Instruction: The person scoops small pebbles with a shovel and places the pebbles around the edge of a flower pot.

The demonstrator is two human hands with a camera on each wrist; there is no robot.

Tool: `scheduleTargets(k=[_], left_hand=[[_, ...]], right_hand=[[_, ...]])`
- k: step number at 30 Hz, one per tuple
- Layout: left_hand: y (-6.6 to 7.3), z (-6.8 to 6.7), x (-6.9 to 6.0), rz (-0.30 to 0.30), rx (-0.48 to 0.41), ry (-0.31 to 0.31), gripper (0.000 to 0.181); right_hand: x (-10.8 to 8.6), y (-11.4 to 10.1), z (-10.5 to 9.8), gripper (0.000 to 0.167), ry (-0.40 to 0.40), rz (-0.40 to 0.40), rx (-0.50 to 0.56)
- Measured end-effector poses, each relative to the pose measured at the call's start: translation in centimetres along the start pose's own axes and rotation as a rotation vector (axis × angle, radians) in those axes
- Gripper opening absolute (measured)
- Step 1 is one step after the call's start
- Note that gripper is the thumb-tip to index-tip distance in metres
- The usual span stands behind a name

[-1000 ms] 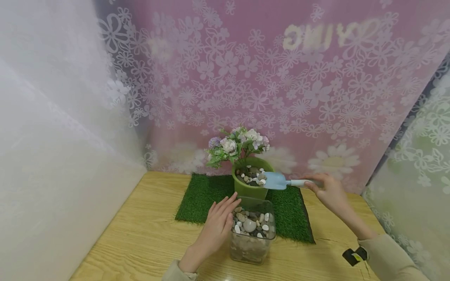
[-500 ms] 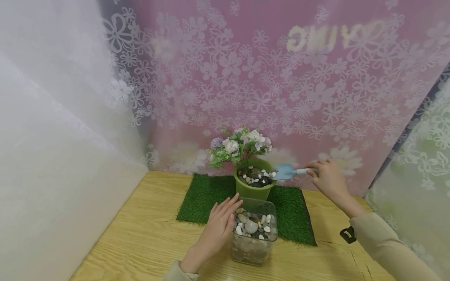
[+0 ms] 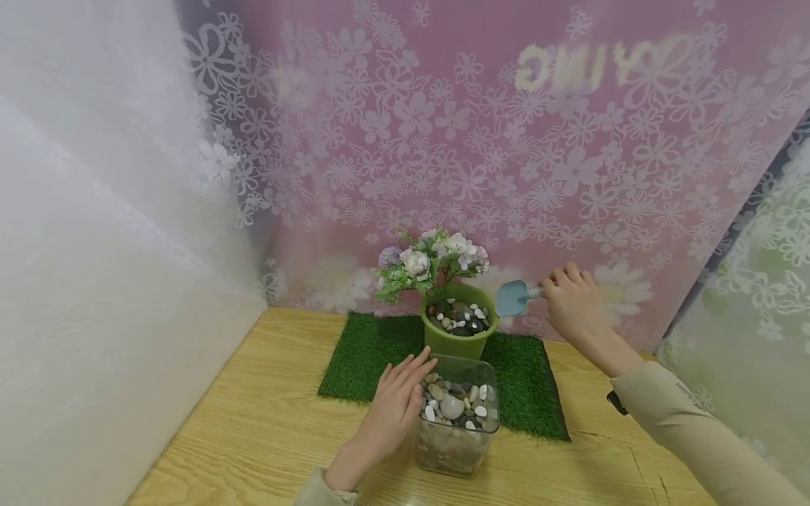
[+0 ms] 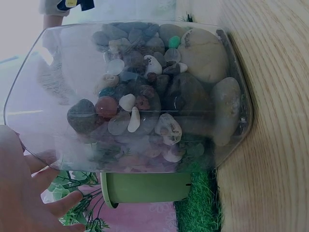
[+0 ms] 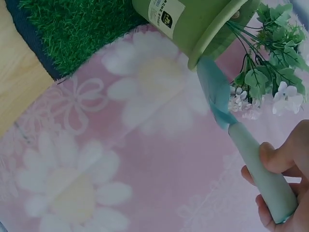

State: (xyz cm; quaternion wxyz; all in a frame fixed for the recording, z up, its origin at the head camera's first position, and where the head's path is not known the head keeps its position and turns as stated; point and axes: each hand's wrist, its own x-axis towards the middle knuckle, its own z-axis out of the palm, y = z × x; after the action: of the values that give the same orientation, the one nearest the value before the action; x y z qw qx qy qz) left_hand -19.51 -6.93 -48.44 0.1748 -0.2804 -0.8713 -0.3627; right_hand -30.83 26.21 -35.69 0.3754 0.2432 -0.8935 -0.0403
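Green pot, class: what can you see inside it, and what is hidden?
Inside the green pot are white, brown and dark stones, plus flower stems. Anything beneath the top stones, including the stems' lower ends, is covered.

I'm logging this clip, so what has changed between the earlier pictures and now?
The right hand has risen, and the trowel has moved right, from over the pot to beside its rim; loaded at first, it now looks bare. The right hand still grips it. The left hand stays by the box; box, pot and flowers stayed put.
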Motion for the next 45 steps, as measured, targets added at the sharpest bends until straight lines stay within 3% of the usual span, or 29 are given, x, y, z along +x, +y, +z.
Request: scheduleTargets(k=[3, 8, 14, 18, 30, 38, 45], left_hand=[[0.0, 0.0, 0.0, -0.002, -0.004, -0.001, 0.048], [0.0, 0.2, -0.1, -0.005, -0.005, 0.005, 0.047], [-0.1, 0.4, -0.1, 0.003, -0.003, 0.023, 0.046], [-0.1, 0.3, -0.1, -0.012, -0.009, 0.013, 0.046], [-0.4, 0.2, -0.1, 0.008, 0.005, 0.031, 0.047], [-0.1, 0.2, 0.0, 0.001, 0.000, 0.016, 0.048], [-0.1, 0.3, 0.0, 0.007, 0.011, 0.023, 0.048]], right_hand=[[0.0, -0.1, -0.3, 0.014, 0.023, -0.007, -0.003], [-0.7, -0.2, -1.1, 0.013, 0.053, 0.081, 0.181], [-2.5, -0.5, -2.8, 0.016, -0.011, 0.238, 0.433], [-3.7, -1.0, -3.8, 0.016, -0.056, 0.249, 0.482], [-3.6, -3.1, -6.4, 0.022, -0.050, 0.079, 0.449], [-3.2, -5.2, -7.1, 0.025, -0.004, -0.120, 0.432], [-3.3, -7.6, -7.2, 0.017, -0.034, -0.295, 0.340]])
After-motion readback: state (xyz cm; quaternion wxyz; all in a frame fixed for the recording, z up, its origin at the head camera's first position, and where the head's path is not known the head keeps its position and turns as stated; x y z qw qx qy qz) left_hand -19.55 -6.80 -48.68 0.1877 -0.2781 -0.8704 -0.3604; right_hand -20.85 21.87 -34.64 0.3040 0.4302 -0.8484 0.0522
